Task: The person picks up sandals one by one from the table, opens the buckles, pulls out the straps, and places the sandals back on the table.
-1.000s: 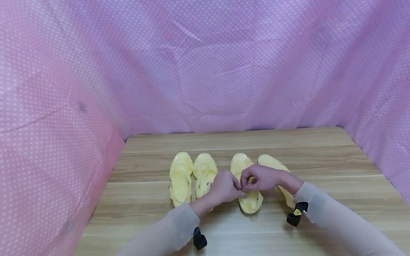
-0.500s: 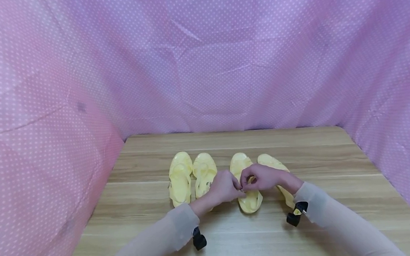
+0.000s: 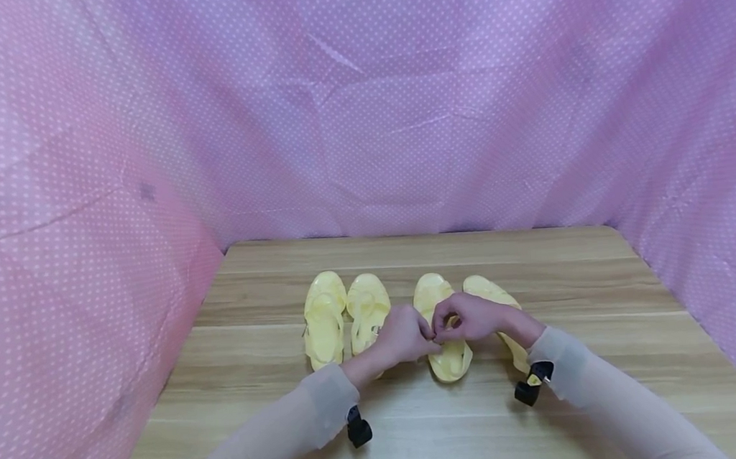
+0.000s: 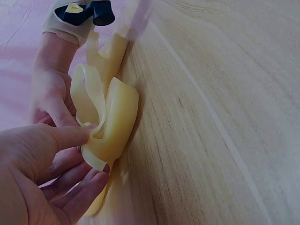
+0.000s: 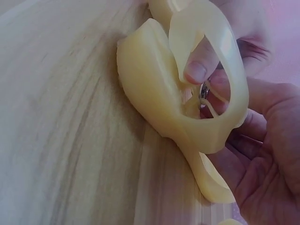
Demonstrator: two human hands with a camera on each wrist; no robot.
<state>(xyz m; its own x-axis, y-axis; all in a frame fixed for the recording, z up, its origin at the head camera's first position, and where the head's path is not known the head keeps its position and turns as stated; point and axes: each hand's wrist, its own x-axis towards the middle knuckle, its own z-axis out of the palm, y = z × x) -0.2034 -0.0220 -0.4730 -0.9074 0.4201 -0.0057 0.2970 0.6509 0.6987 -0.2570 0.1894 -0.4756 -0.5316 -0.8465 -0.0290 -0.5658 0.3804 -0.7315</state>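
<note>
A pale yellow jelly sandal (image 3: pixel 449 367) lies third from the left on the table, toe pointing away from me. Both hands meet over its left side. My left hand (image 3: pixel 404 336) pinches the sandal's side by the strap, thumb above and fingers below in the left wrist view. From the other side my right hand (image 3: pixel 471 316) pinches the thin strap at a small metal buckle (image 5: pixel 204 92), seen through the heel-strap loop (image 5: pixel 236 70) in the right wrist view. Fingers partly cover the buckle, so I cannot tell whether it is fastened.
Two more yellow sandals, the far-left one (image 3: pixel 324 334) and its neighbour (image 3: pixel 367 298), lie side by side to the left. A fourth sandal (image 3: pixel 486 289) lies angled, partly under my right forearm. Pink dotted cloth (image 3: pixel 387 149) hangs behind the wooden table (image 3: pixel 436 437).
</note>
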